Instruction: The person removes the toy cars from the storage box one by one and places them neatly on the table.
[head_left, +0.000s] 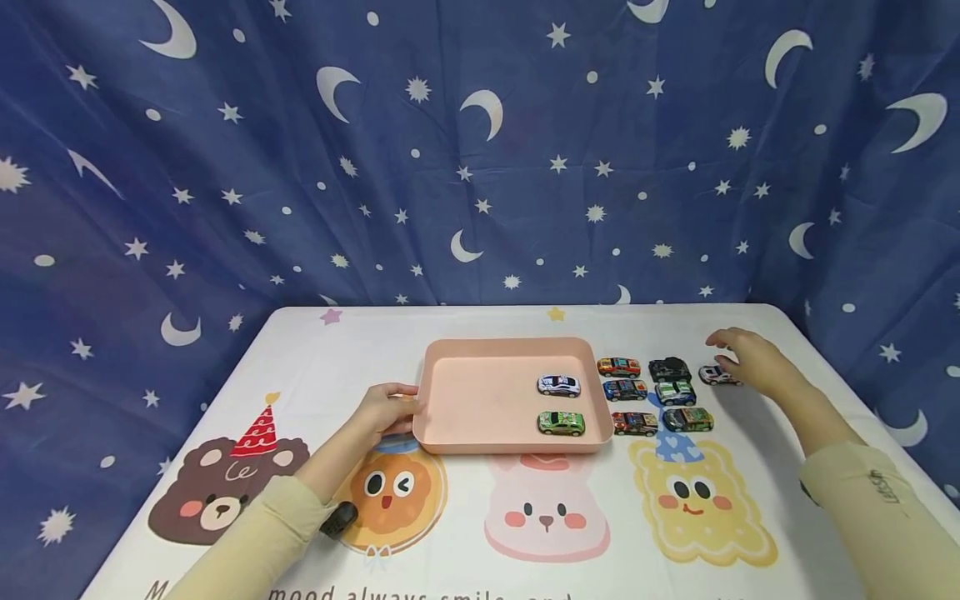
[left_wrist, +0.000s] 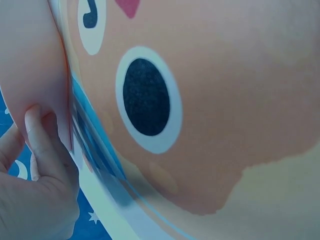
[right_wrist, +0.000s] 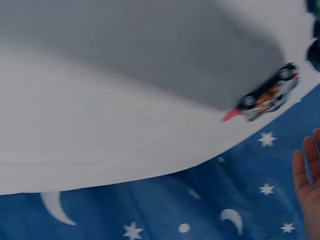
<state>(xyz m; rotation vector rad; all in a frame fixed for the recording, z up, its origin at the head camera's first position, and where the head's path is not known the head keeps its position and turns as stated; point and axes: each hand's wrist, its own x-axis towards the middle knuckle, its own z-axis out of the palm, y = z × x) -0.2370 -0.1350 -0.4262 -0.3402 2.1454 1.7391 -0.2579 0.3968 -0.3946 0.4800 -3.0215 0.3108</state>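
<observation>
My left hand (head_left: 386, 410) holds the left rim of a shallow pink tray (head_left: 480, 446). In the left wrist view, its thumb and fingers (left_wrist: 42, 142) pinch the tray wall. Inside the tray, on its right side, lie a white toy car (head_left: 558, 385) and a green toy car (head_left: 561, 423). My right hand (head_left: 750, 360) hovers above a white-and-dark toy car (head_left: 720, 375) at the far right of the group, fingers loosely bent with nothing in them. In the right wrist view that toy car (right_wrist: 270, 95) stands on the tablecloth, apart from the fingers (right_wrist: 302, 175).
Right of the tray stand several more toy cars, among them an orange-red one (head_left: 618, 367), a black one (head_left: 669, 369) and a dark green one (head_left: 688, 419). A printed white tablecloth (head_left: 360, 342) covers the table. A blue star-and-moon curtain (head_left: 420, 208) hangs behind.
</observation>
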